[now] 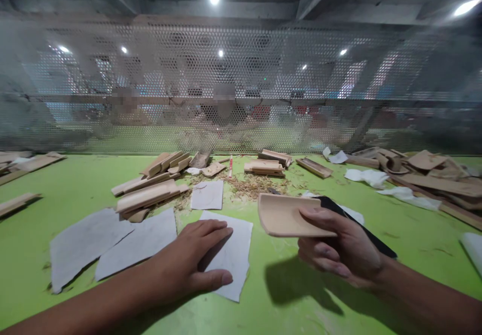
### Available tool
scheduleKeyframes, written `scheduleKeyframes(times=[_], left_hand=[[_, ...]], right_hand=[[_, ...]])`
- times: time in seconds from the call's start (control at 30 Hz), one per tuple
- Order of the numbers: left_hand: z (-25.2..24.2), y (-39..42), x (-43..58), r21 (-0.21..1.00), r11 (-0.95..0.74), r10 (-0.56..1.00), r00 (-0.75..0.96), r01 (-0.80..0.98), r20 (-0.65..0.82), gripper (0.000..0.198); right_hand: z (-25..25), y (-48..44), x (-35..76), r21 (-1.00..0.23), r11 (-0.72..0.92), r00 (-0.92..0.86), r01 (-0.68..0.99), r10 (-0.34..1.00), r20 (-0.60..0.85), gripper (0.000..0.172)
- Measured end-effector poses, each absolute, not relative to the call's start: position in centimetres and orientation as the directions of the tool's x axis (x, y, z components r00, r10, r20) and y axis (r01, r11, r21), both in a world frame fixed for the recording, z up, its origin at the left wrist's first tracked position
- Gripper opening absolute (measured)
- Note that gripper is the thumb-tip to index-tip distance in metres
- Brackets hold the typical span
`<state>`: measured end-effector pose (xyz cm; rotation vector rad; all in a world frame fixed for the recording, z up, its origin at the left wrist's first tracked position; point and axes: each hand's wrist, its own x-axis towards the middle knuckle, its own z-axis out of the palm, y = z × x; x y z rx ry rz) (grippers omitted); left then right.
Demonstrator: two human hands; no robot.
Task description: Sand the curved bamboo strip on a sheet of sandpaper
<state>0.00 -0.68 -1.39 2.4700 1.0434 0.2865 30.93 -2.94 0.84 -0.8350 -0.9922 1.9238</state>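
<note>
My right hand (339,247) pinches a curved piece of pale wood or bamboo (280,217) between thumb and fingers. The piece is held above the green table, its hollow side facing up, and casts a shadow below. With fingers spread, my left hand (205,254) rests on a white paper sheet (241,239). A smaller white sheet (207,195) lies just beyond it. Behind my right hand a flat black object (371,234) is partly hidden; I cannot make out what it is.
Left of centre are stacked curved wood pieces (150,194) and two large white sheets (88,239). Shavings (244,187) and more pieces (265,166) lie ahead. A heap of curved offcuts (433,174) with crumpled white paper (367,177) covers the right. A perforated screen (233,84) stands along the back.
</note>
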Motion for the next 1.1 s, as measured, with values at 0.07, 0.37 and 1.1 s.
scheduleKeyframes(times=[0.07, 0.37, 1.1], left_hand=[[-1.5, -0.7, 0.0, 0.465, -0.621, 0.717, 0.697, 0.631, 0.014, 0.075], [-1.4, -0.7, 0.0, 0.471, -0.611, 0.727, 0.687, 0.636, 0.015, 0.074], [-1.6, -0.5, 0.0, 0.487, -0.62, 0.713, 0.7, 0.616, 0.023, 0.075]], right_hand=[[0.5, -2.9, 31.1, -0.858, -0.378, -0.495, -0.347, 0.851, -0.174, 0.049], [-0.2, -2.9, 31.5, -0.852, -0.379, -0.564, -0.36, 0.817, -0.125, 0.053], [-0.9, -0.9, 32.0, -0.451, 0.744, -0.687, 0.494, 0.651, 0.322, 0.039]])
